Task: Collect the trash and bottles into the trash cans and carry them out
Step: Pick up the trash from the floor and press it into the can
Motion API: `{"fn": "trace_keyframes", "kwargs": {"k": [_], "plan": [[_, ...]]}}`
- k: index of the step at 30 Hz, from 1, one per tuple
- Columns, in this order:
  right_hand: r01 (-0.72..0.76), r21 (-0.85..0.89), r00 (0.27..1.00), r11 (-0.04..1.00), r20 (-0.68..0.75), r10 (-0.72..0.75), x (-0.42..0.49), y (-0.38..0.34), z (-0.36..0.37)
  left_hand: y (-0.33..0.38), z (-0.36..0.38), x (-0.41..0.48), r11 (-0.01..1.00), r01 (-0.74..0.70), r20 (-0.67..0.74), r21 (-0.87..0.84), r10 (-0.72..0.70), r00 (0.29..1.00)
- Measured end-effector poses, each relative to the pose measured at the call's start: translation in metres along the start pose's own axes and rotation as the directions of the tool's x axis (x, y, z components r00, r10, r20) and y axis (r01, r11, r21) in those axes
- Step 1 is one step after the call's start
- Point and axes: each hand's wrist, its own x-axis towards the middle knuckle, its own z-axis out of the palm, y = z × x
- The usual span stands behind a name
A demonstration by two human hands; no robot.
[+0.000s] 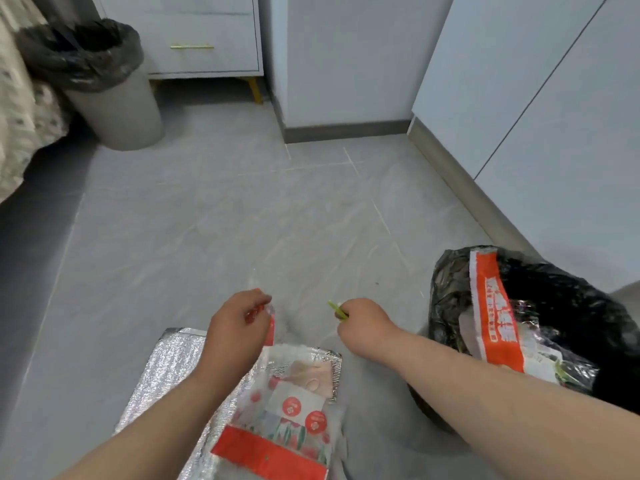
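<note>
My left hand (239,318) pinches the red top edge of a clear plastic bag with red and floral print (291,410), which hangs down over a silver foil insulated bag (173,372) on the floor. My right hand (363,320) pinches a small green strip (337,310) just above the floor. To the right stands a trash can lined with a black bag (450,296), with an orange and white wrapper (491,306) sticking out of it. A second grey trash can with a black liner (114,98) stands at the far left.
A white drawer cabinet with a gold handle (207,36) and gold legs is at the back. White wardrobe doors (554,116) run along the right. A patterned bedspread (20,109) hangs at the left edge. Grey tiled floor (242,209) lies between.
</note>
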Motion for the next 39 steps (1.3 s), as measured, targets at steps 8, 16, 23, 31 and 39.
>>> {"fn": "trace_keyframes", "kwargs": {"k": [8,16,23,31,39], "plan": [[0.072,0.309,0.976,0.948,-0.220,-0.002,-0.133,0.011,-0.140,0.131,0.010,-0.094,0.785,-0.615,0.204,0.073,0.592,0.780],[-0.081,0.636,0.915,0.768,-0.258,0.310,-0.174,0.132,-0.176,0.209,0.115,-0.135,0.804,-0.591,0.375,0.063,0.530,0.761],[-0.177,0.642,0.931,0.746,-0.136,0.338,-0.158,0.174,-0.157,0.207,0.169,-0.131,0.883,-0.456,0.546,0.112,0.329,0.770],[-0.013,0.633,0.950,0.774,-0.235,0.208,-0.152,0.174,-0.146,0.161,0.141,-0.110,0.788,-0.392,0.571,0.474,0.064,0.819],[0.041,-0.164,0.995,0.986,0.099,-0.025,-0.135,0.173,-0.085,0.142,0.147,-0.108,0.921,-0.271,0.592,0.279,0.057,0.804]]}}
